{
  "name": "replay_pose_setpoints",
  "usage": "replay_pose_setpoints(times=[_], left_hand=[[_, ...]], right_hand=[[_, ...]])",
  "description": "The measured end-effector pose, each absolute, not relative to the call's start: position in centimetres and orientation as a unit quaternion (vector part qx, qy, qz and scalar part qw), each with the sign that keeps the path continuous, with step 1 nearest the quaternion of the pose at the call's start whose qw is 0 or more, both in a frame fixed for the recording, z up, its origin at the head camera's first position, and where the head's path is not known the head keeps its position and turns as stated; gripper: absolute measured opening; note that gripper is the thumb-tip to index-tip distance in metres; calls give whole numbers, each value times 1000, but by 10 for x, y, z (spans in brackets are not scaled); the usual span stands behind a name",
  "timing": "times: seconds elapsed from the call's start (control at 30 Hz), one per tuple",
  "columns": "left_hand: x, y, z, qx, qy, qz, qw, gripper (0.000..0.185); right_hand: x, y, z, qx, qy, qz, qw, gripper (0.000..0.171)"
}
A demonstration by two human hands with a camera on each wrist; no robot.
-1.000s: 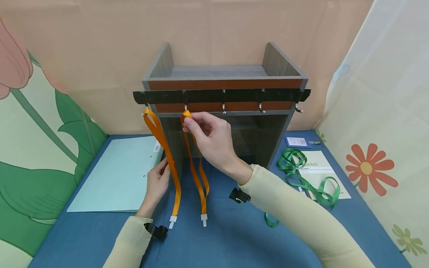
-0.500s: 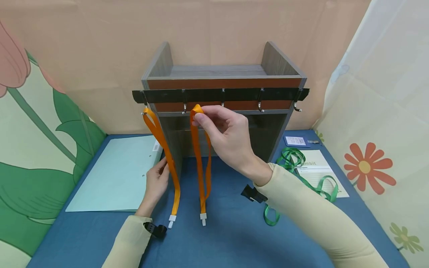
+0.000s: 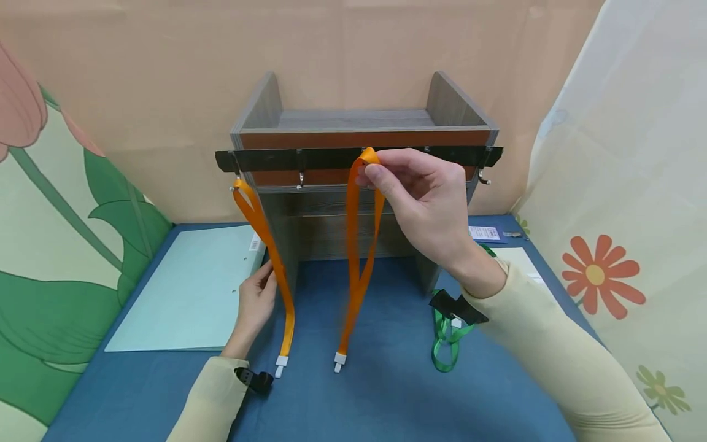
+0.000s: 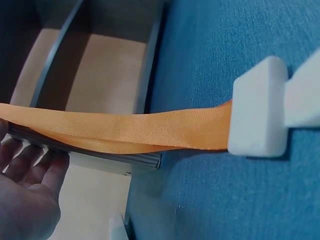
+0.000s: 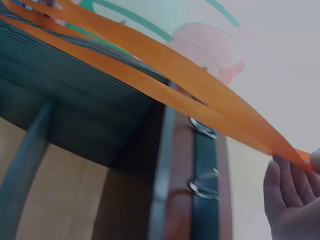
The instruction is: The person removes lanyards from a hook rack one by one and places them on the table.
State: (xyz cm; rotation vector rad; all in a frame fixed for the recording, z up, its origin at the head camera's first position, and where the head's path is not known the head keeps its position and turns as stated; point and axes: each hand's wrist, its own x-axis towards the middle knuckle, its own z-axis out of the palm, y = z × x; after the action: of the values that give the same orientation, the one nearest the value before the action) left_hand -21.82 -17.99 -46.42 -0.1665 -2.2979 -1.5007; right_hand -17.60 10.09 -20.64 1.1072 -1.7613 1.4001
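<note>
My right hand [image 3: 428, 202] pinches the looped top of an orange lanyard [image 3: 353, 221] between thumb and fingertips. It holds the loop up in front of the black hook rail [image 3: 331, 159], and the white clip [image 3: 340, 358] dangles below. A second orange lanyard [image 3: 278, 270] hangs from the leftmost hook [image 3: 234, 186]. Behind that strap, my left hand [image 3: 255, 310] rests its fingers against the left side panel of the grey wooden shelf [image 3: 280, 239]. In the left wrist view its fingers [image 4: 52, 172] touch the panel near the strap.
A bare hook [image 3: 300, 179] shows left of the held lanyard; another hook [image 3: 483, 179] sits at the right end. A pale blue folder [image 3: 182, 288] lies at left. Green lanyards [image 3: 444, 350], a notepad [image 3: 525, 261] and a blue card holder [image 3: 486, 234] lie at right.
My right hand has lifted the orange lanyard away from the second hook and moved it right and up, its lower end swinging. The left hand has stayed at the shelf's side.
</note>
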Motion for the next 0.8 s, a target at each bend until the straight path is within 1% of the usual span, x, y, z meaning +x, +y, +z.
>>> replay_pose_setpoints(times=[0.2,0.43,0.63,0.8], left_hand=[[-219,-181,-465,-56,-818,-537,198,38],[-219,-180,-464,-55,-815,-543,196,38],[-217,-180,-463,-55,-815,-542,197,38],[-217,-180,-463,-59,-815,-541,201,38]], right_hand=[[-175,110,-194,424,-649,541,327,17],[-184,122,-185,407,-633,554,355,16],[-186,133,-182,384,-647,565,339,15],[-179,141,-188,350,-665,578,318,16]])
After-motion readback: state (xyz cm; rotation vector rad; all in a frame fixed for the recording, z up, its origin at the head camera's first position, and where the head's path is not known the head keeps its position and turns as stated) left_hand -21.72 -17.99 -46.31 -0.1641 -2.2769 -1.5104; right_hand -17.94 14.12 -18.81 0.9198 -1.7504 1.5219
